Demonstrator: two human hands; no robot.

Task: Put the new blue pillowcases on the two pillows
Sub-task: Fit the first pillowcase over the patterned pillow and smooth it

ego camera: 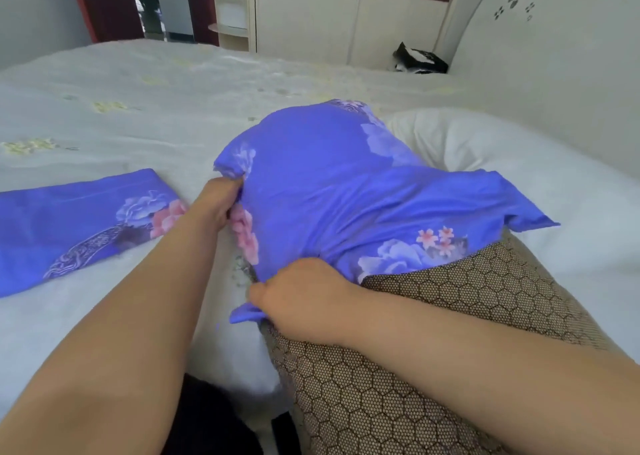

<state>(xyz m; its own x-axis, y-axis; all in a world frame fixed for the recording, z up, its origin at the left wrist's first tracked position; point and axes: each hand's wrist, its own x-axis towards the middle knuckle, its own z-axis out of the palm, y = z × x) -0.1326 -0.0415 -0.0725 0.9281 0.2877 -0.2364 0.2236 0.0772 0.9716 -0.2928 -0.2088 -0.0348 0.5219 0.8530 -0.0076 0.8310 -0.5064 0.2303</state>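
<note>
A blue flowered pillowcase (322, 191) covers the far part of a pillow with a brown honeycomb-mesh cover (398, 368) that lies in front of me on the bed. My left hand (218, 205) grips the case's left side. My right hand (301, 295) pinches its open hem at the near left edge. The near half of the mesh pillow is bare. A second blue pillowcase (69, 226) lies flat and folded on the bed to the left. A plain white pillow (485, 149) rests behind and to the right, partly under the case.
The bed (156, 90) has a white sheet with faint yellow flowers. A white headboard (554, 38) stands at the right, with a black-and-white object (419, 58) at its foot. A cream wardrobe (329, 11) lines the far wall. Dark fabric (214, 420) lies below my arms.
</note>
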